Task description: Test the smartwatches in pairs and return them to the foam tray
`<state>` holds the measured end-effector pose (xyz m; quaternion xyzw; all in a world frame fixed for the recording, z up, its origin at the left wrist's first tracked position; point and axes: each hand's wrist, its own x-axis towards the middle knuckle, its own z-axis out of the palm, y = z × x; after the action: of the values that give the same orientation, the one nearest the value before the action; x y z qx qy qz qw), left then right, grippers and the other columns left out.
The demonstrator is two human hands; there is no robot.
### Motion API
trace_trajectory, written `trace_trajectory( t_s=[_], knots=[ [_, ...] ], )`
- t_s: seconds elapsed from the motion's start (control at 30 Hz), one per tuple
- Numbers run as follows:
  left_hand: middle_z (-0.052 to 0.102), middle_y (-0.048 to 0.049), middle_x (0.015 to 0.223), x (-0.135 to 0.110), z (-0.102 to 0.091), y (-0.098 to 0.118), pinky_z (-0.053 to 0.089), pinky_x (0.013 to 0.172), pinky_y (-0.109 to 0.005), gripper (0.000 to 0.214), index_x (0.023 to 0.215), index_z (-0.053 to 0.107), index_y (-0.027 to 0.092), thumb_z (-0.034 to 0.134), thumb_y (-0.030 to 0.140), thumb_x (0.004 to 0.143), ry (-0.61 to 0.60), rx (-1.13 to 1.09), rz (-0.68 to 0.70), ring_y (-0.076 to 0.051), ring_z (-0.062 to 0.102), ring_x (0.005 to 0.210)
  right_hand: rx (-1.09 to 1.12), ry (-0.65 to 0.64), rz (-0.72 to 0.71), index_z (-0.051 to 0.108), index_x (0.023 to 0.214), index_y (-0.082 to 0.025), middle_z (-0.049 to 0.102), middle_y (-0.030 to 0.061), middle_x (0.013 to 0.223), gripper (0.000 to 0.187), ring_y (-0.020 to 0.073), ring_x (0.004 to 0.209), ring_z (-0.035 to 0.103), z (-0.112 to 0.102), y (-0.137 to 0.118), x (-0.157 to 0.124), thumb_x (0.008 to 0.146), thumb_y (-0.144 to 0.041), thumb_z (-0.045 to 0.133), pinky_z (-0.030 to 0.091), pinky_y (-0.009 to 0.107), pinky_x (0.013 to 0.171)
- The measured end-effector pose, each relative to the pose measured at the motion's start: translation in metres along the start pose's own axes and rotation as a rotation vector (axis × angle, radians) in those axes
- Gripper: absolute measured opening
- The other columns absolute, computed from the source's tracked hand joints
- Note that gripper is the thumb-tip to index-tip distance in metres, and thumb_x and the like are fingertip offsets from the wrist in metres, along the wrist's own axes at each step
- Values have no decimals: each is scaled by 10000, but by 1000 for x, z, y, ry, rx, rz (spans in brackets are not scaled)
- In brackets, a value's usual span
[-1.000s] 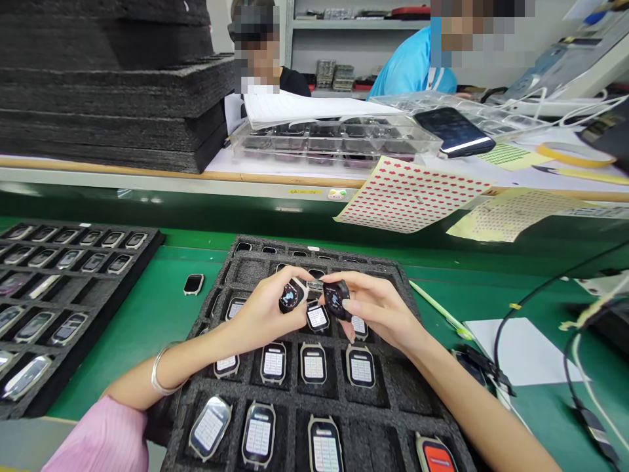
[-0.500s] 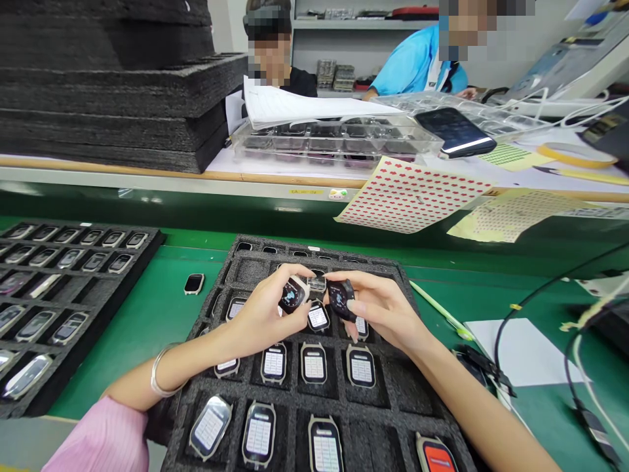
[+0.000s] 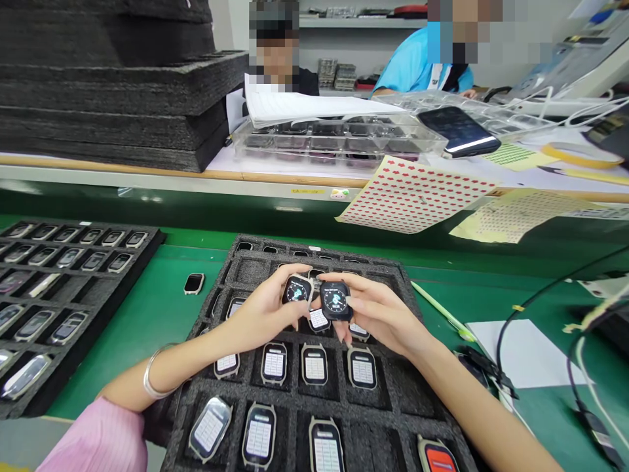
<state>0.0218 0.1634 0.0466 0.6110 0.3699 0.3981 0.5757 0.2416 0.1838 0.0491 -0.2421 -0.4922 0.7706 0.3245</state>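
Observation:
My left hand (image 3: 265, 311) grips a beige-cased smartwatch body (image 3: 297, 290) with a lit dial. My right hand (image 3: 381, 313) grips a black-cased smartwatch body (image 3: 335, 299), also lit. Both watches face up, side by side and nearly touching, above the middle of a black foam tray (image 3: 393, 387). Several watch bodies with white lit screens (image 3: 314, 364) lie in the tray's pockets below my hands. One with a red screen (image 3: 437, 455) sits at the tray's near right.
A second foam tray of watches (image 3: 59, 288) lies at left, and a loose watch (image 3: 193, 283) sits on the green mat. Cables (image 3: 506, 328) and white paper (image 3: 525, 351) are at right. Stacked foam (image 3: 113, 85), clear trays, sticker sheets (image 3: 413, 193) and two seated people are beyond.
Both hands have turned their watches so the lit dials face up, and brought them closer together. The view shifted slightly.

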Motion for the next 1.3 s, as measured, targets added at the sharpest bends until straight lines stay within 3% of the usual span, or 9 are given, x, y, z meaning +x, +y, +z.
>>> trace_trajectory(
  t_s=[0.1,0.23,0.4,0.93,1.0,1.13,1.23,1.3],
  knots=[
    [591,-57,990,-1,-2,1,558,697,-285,384,1242,456,177,484,183,859,-19,-178,-80,-170,600,844,23,28,3,575,1245,-180,685,107,1050,375,156,649,671,-1,3,1,882,-248,642,546,230,506],
    [606,-77,1072,-2,-6,2,580,770,-326,345,1195,502,178,490,174,851,-11,-271,-143,-202,616,955,-52,163,-22,536,1303,-194,705,85,987,442,147,608,667,-1,7,1,872,-207,632,538,223,488],
    [619,-65,1056,0,-8,1,589,786,-345,339,1179,511,187,513,154,842,-26,-298,-143,-186,650,901,-149,219,-79,515,1347,-183,717,64,856,475,175,598,679,-3,10,1,880,-191,598,529,239,473],
    [631,-73,1077,0,-4,-5,593,790,-328,296,1136,513,185,533,127,847,-40,-271,-91,-184,634,952,-348,269,-110,548,1293,-194,712,44,883,445,122,542,656,2,11,0,864,-208,664,515,208,466],
    [629,-72,1070,-1,-4,-6,594,790,-332,295,1128,515,185,540,122,841,-33,-266,-81,-190,634,965,-388,239,-119,512,1328,-199,707,49,926,505,132,616,677,4,9,-3,851,-202,677,539,216,524],
    [623,-61,1045,-2,-4,-6,599,777,-336,291,1106,523,186,564,121,825,-21,-270,-86,-203,645,964,-475,146,-84,373,1426,-203,668,93,1123,722,216,986,667,2,6,-14,798,-195,729,558,325,837],
    [625,-58,1027,-4,-6,-5,597,766,-337,274,1091,528,187,578,131,828,-16,-276,-105,-204,665,926,-608,96,35,379,1395,-194,677,99,1074,621,232,927,677,-11,-1,-26,854,-272,673,555,385,837],
    [634,-66,1037,-6,-7,-3,596,761,-344,259,1084,532,185,595,154,834,-15,-283,-118,-209,675,913,-861,141,50,466,1310,-202,668,92,1035,517,234,845,667,-27,-10,-34,852,-323,672,555,393,781]
  ],
)
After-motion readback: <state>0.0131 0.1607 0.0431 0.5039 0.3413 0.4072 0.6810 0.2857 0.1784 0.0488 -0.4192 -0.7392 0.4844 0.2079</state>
